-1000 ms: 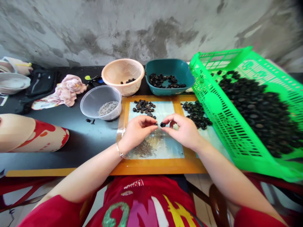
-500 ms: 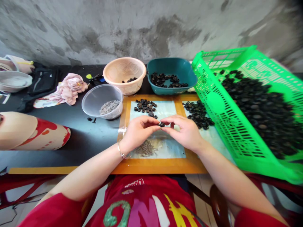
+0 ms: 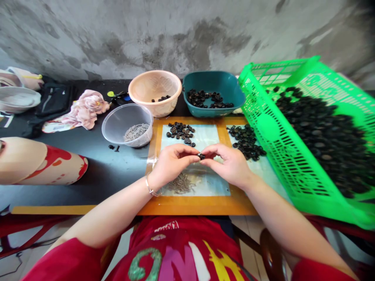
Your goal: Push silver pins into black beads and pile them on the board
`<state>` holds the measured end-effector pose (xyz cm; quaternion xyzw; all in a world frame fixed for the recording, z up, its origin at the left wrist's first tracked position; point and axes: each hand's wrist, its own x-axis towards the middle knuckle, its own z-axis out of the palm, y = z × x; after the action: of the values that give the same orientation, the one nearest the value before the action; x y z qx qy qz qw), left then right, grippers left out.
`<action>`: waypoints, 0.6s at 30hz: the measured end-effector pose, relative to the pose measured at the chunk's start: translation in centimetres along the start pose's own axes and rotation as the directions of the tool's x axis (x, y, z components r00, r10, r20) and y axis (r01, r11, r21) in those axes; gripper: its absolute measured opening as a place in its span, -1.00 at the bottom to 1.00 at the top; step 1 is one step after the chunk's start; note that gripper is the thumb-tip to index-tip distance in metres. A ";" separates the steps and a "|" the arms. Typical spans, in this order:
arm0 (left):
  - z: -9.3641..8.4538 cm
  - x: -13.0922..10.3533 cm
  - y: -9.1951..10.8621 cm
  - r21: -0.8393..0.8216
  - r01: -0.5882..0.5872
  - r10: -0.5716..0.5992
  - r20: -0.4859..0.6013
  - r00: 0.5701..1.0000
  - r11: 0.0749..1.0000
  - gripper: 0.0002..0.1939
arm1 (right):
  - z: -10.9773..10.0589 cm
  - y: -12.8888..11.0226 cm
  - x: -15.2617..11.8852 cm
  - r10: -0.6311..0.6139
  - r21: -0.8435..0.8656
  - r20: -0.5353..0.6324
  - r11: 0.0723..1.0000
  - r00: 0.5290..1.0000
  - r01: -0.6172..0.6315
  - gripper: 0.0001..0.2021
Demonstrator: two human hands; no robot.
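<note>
Both hands meet over the mat, pinching one small black part (image 3: 200,156) between their fingertips. My left hand (image 3: 172,162) holds it from the left, my right hand (image 3: 227,162) from the right. The fingertips cover much of it. Just beyond the hands lie small round black pieces (image 3: 180,132) on the pale sheet (image 3: 213,183). A pile of thin metal pins (image 3: 181,183) is partly behind my left hand and wrist. To the right sits another heap of black parts (image 3: 247,142), beside the green crate.
A green crate (image 3: 268,125) full of black parts stands at the right. Behind the mat are a teal basin (image 3: 213,113), a peach bowl (image 3: 155,84) and a clear bowl of pins (image 3: 109,127). A red-and-cream cylinder (image 3: 63,166) and pink cloth (image 3: 89,109) are left.
The fingertips of both hands have drawn closer together around the black part, and less of it shows. The surroundings have shifted very slightly in view.
</note>
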<state>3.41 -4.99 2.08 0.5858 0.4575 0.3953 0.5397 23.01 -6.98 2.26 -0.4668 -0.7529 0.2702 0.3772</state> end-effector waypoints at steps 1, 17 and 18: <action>0.0 0.0 0.1 0.002 -0.006 0.006 -0.012 1.000 1.000 -0.83 | 0.0 0.0 0.0 -0.009 -0.003 -0.006 1.000 1.000 0.009 -0.88; -0.1 -0.1 0.5 0.031 -0.043 0.044 -0.023 0.999 0.999 -0.86 | -0.2 -0.1 0.0 -0.113 -0.057 -0.035 0.992 0.993 0.110 -0.89; -0.1 -0.1 0.5 0.030 -0.047 0.048 -0.021 0.999 0.998 -0.86 | -0.2 -0.1 0.0 -0.124 -0.056 -0.036 0.991 0.992 0.122 -0.90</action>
<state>3.38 -5.05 2.63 0.5999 0.4551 0.4076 0.5166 23.15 -7.00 2.45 -0.4349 -0.7795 0.2167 0.3953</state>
